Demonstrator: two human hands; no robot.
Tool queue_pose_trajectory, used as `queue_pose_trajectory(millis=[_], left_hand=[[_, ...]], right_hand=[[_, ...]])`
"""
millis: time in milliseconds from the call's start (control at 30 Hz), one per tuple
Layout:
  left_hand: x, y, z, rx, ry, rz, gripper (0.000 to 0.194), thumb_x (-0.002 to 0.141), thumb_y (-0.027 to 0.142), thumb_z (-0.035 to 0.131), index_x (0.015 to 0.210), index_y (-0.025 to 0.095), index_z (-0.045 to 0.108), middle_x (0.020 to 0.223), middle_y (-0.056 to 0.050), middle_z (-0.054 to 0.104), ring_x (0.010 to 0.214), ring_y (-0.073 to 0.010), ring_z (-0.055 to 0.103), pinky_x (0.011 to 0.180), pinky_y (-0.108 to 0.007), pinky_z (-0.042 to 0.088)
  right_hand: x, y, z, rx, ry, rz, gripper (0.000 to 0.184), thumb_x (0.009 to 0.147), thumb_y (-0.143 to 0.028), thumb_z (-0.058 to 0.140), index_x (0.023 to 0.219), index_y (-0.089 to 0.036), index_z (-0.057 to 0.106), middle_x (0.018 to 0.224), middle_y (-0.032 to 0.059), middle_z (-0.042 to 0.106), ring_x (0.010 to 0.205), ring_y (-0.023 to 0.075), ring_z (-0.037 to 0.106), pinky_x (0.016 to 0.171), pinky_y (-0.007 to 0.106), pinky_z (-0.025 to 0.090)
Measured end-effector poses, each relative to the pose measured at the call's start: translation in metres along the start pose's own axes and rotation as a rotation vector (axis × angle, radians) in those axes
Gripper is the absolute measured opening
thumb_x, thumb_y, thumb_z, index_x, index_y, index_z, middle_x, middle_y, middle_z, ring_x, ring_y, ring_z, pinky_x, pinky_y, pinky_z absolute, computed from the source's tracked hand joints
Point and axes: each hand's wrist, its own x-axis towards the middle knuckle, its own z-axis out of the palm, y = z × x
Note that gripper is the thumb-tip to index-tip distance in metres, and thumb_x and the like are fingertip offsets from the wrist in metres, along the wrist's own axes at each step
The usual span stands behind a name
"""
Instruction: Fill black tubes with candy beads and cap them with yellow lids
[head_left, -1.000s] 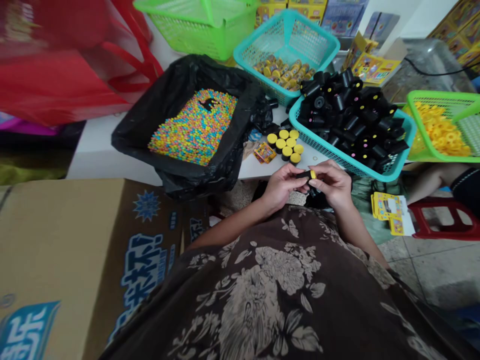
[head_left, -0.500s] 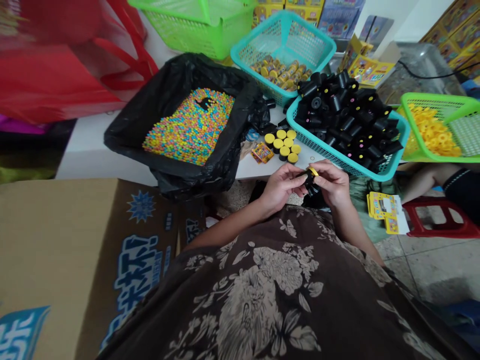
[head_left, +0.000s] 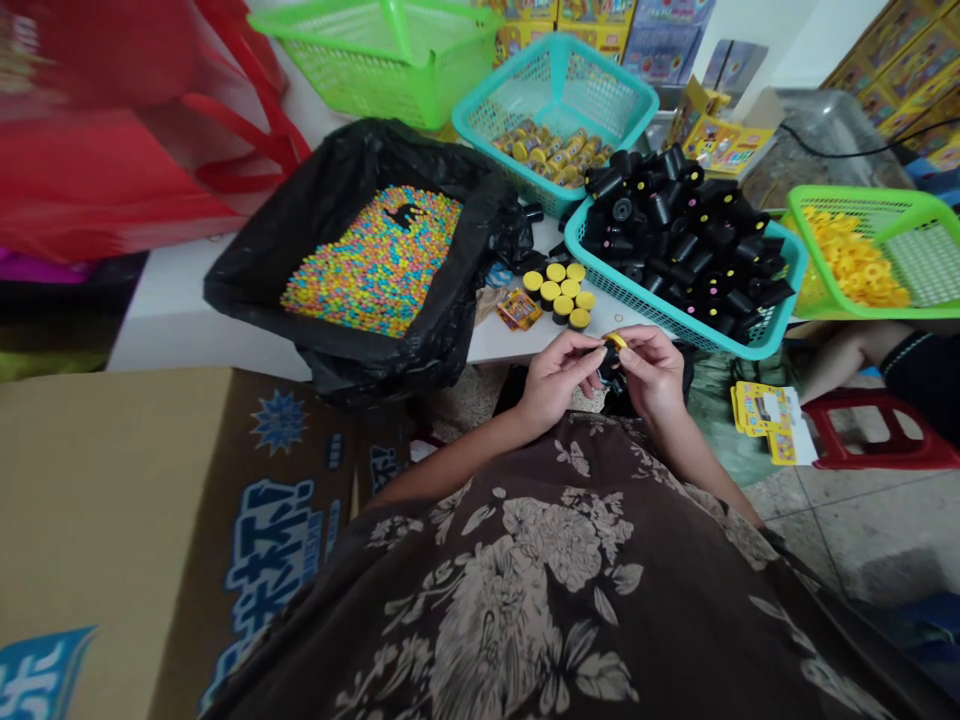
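Note:
Close to the table's front edge, my left hand (head_left: 556,382) and my right hand (head_left: 654,376) meet around a small black plastic piece (head_left: 610,354). Its lower part is mostly hidden by my fingers. A yellow ring-like part (head_left: 616,340) shows at its top, pinched by my right thumb and fingers. My left thumb and fingertips grip the black side. Just beyond my hands stands a cluster of black pots with yellow lids (head_left: 562,292). Beside them lies a small stack of printed yellow cards (head_left: 519,310).
Coloured candy beads (head_left: 375,265) fill a black plastic bag (head_left: 247,265) at left. A turquoise basket (head_left: 776,340) holds black canisters; a green basket (head_left: 817,275) holds yellow rings. A cardboard box (head_left: 112,480) stands front left. Another person's leg (head_left: 847,355) shows at right.
The view has shifted slightly, so the table and baskets sit a little further left. Both hands keep hold of the black piece, with small finger movements around the yellow part.

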Motion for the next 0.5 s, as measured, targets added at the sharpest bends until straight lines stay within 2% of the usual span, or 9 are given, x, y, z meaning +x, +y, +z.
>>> queue_pose_trajectory(millis=[133, 233, 333, 500], left_hand=[[0.0015, 0.0002, 0.0007, -0.085, 0.02, -0.078, 0.043, 0.078, 0.054, 0.084, 0.095, 0.021, 0.064, 0.07, 0.004, 0.066, 0.051, -0.0105, 0.064, 0.044, -0.022, 0.048], [0.0014, 0.0028, 0.0015, -0.154, 0.01, -0.162, 0.043, 0.078, 0.052, 0.084, 0.095, 0.021, 0.059, 0.075, 0.003, 0.069, 0.05, -0.01, 0.064, 0.042, -0.021, 0.047], [0.0012, 0.0055, 0.0024, -0.198, -0.01, -0.219, 0.045, 0.076, 0.051, 0.085, 0.093, 0.021, 0.056, 0.074, 0.003, 0.071, 0.049, -0.0097, 0.064, 0.042, -0.02, 0.046], [0.0019, 0.0062, 0.0033, -0.203, -0.022, -0.223, 0.044, 0.075, 0.049, 0.086, 0.089, 0.021, 0.055, 0.074, 0.003, 0.071, 0.049, -0.0094, 0.064, 0.042, -0.02, 0.046]], right_hand=[[-0.0035, -0.003, 0.0001, -0.099, -0.021, -0.137, 0.029, 0.076, -0.052, 0.087, 0.09, -0.029, 0.075, 0.09, 0.0013, 0.072, 0.086, 0.02, 0.068, 0.078, 0.038, 0.059], [-0.0064, -0.0064, 0.0022, -0.152, 0.0, -0.189, 0.023, 0.079, -0.048, 0.086, 0.089, -0.03, 0.075, 0.09, 0.0018, 0.072, 0.087, 0.0208, 0.068, 0.079, 0.04, 0.06], [-0.0066, -0.0088, 0.0043, -0.131, 0.032, -0.192, 0.019, 0.078, -0.043, 0.086, 0.086, -0.03, 0.075, 0.088, 0.001, 0.071, 0.084, 0.0203, 0.067, 0.076, 0.039, 0.06], [0.0001, -0.0103, 0.0053, -0.019, 0.019, -0.113, 0.027, 0.071, -0.044, 0.089, 0.076, -0.028, 0.067, 0.081, -0.0011, 0.068, 0.079, 0.0183, 0.064, 0.076, 0.037, 0.057]])
